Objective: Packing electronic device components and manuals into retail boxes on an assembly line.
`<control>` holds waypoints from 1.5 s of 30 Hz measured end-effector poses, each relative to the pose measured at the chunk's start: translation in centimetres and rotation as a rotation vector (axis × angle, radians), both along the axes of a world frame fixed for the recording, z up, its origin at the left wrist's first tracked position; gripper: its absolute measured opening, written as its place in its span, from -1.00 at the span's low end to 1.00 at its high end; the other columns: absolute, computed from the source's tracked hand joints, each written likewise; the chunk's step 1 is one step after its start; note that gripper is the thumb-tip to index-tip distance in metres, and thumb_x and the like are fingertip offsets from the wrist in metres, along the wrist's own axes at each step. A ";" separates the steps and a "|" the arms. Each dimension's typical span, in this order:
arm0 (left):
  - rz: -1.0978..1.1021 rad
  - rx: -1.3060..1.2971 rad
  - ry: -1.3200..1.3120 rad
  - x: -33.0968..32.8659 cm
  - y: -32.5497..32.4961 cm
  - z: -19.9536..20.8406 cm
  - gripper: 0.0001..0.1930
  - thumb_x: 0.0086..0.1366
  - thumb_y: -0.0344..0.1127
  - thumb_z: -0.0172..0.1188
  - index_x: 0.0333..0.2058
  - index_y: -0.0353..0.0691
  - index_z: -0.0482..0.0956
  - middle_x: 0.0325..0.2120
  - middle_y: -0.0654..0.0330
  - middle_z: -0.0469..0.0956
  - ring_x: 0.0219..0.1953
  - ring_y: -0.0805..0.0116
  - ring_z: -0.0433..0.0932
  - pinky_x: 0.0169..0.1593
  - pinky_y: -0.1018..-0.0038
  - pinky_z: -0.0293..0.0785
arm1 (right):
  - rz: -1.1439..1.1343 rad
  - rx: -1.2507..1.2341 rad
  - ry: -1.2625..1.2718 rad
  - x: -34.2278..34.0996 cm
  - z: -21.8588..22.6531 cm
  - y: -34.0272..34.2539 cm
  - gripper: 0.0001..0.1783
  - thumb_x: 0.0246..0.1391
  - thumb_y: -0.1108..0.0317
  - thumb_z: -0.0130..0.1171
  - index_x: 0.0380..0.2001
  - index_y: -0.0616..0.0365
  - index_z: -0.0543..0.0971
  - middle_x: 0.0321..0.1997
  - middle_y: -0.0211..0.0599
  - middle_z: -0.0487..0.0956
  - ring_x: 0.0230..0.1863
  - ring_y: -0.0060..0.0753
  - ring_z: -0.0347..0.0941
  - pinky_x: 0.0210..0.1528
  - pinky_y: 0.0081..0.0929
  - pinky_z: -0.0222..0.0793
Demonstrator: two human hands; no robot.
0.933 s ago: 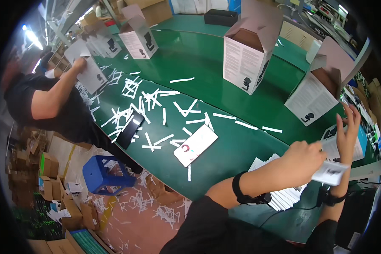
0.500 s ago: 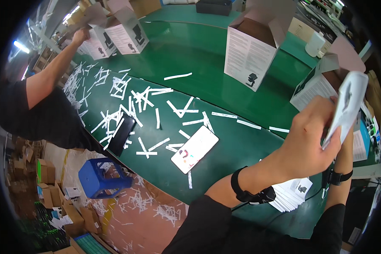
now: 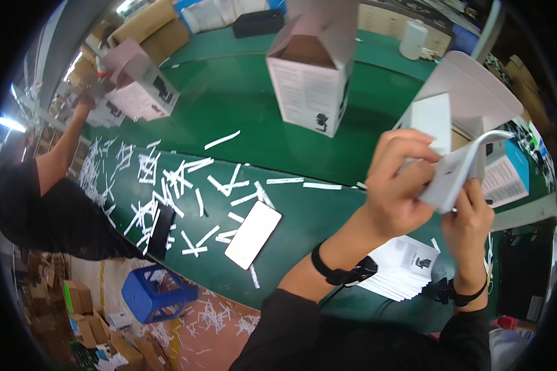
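Note:
Both hands are raised over the right side of the table, in front of an open white carton [image 3: 464, 93] with its flaps up. My left hand [image 3: 399, 182] has its fingers bent around the left edge of a white, bent piece [image 3: 455, 176] that looks like a folded leaflet. Its printed side, if any, is not visible. The fingers of my right hand [image 3: 470, 213] pinch the same piece from below. Under my forearms a fanned stack of white leaflets [image 3: 408, 266] with a dark printed picture lies on the green table. Each wrist wears a black band.
Another open carton [image 3: 309, 93] stands mid-table. A white-screened phone [image 3: 254, 235], a black phone-like slab [image 3: 161, 232] and many paper strips [image 3: 179, 179] lie to the left. A co-worker's arm [image 3: 62, 145] reaches toward cartons at the far left. A blue stool [image 3: 158, 294] stands below.
My view has turned rightward. The white piece has swung from upright to a slanted, bent pose, and my right hand, hidden behind it before, now shows gripping it.

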State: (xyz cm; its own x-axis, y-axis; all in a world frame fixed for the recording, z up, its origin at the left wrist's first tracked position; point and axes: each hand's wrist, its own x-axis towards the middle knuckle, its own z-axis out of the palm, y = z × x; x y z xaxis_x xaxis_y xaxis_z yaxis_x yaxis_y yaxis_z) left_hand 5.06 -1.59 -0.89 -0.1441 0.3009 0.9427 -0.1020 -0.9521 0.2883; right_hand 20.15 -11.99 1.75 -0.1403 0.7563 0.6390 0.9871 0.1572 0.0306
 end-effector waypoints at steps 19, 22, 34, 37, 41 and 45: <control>0.313 0.018 0.223 1.3 -2.3 -0.1 -0.78 0.02 -0.53 0.37 -0.32 -0.30 0.59 -0.24 0.09 0.45 -0.25 0.09 0.48 -0.19 0.28 0.41 | 0.036 0.031 -0.131 -1.8 -1.2 -3.2 -0.84 -0.19 0.45 0.34 -0.46 0.14 0.58 -0.47 -0.35 0.39 -0.60 -0.35 0.42 -0.61 -0.39 0.25; 0.417 -0.106 0.218 0.9 -2.8 0.3 -0.76 -0.13 -0.42 0.37 -0.47 -0.32 0.51 -0.20 0.02 0.48 -0.16 0.02 0.48 -0.14 0.19 0.45 | 0.027 0.016 -0.071 -0.8 -1.0 -3.6 -0.86 -0.17 0.43 0.33 -0.48 0.13 0.56 -0.47 -0.36 0.40 -0.58 -0.37 0.43 -0.61 -0.42 0.25; 0.105 -0.195 0.239 3.8 -2.2 -0.7 -0.44 0.12 -0.60 0.36 0.09 -0.37 0.33 0.19 -0.21 0.20 0.04 -0.03 0.47 -0.05 0.27 0.54 | 0.016 0.038 0.012 2.4 -1.7 -3.8 -0.89 -0.23 0.42 0.20 -0.54 0.12 0.49 -0.46 -0.39 0.36 -0.53 -0.49 0.46 -0.61 -0.50 0.29; 0.127 -0.108 0.331 3.1 -2.5 0.2 -0.35 0.14 -0.55 0.37 0.19 -0.34 0.30 0.25 -0.21 0.17 0.14 -0.07 0.45 0.04 0.23 0.53 | 0.012 0.037 0.017 3.8 -2.0 -3.9 -0.90 -0.20 0.41 0.22 -0.53 0.12 0.51 -0.47 -0.40 0.36 -0.52 -0.50 0.47 -0.61 -0.51 0.31; 0.302 -0.004 0.583 3.5 -1.6 1.3 -0.27 0.15 -0.51 0.37 0.28 -0.30 0.27 0.25 -0.20 0.22 0.17 -0.11 0.46 0.12 0.17 0.54 | 0.109 0.147 0.074 5.5 -2.3 -3.1 -0.77 -0.14 0.30 0.41 -0.54 0.10 0.53 -0.51 -0.41 0.34 -0.63 -0.48 0.40 -0.65 -0.49 0.25; 0.225 0.065 0.346 5.6 -0.1 3.0 -0.34 0.12 -0.57 0.34 0.22 -0.32 0.34 0.19 -0.20 0.35 0.14 -0.11 0.48 0.06 0.23 0.56 | 0.099 0.151 0.073 6.1 -2.6 -2.3 -0.77 -0.17 0.30 0.41 -0.56 0.09 0.51 -0.50 -0.41 0.34 -0.61 -0.49 0.41 -0.64 -0.49 0.28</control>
